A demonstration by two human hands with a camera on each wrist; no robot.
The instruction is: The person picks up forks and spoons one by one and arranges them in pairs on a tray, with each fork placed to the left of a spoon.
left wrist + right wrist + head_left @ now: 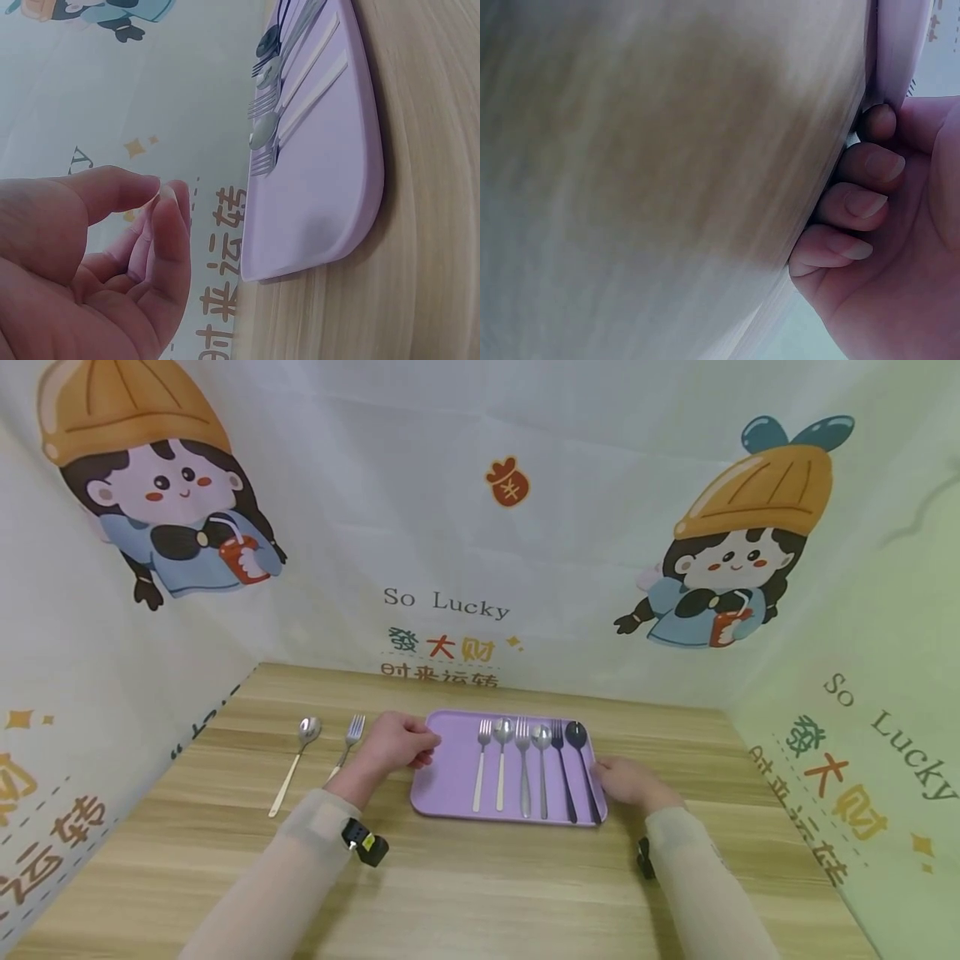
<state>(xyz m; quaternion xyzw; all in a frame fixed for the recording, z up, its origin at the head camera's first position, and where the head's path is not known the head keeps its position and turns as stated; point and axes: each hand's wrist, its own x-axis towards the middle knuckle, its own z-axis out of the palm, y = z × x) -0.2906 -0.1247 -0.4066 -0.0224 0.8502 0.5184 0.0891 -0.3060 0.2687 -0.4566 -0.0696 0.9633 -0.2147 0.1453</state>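
Observation:
A lilac tray [450, 785] lies on the wooden table. My right hand [630, 781] pinches its right edge; the right wrist view shows thumb and index finger at the rim [900, 52], the other fingers curled below. My left hand [393, 743] is over the tray's left edge, thumb tip against curled index finger, nothing visible held. Side by side on the tray, from left, lie a pale-handled fork [480, 768], pale-handled spoon [501, 768], silver fork [524, 777], silver spoon [543, 777], black fork [564, 772] and black spoon [576, 735].
Left of the tray, a pale-handled spoon [291, 772] and a fork [351, 737] lie on the table [480, 893]; my left forearm partly covers the fork's handle. Printed cloth walls [337, 527] enclose the table at the back and sides.

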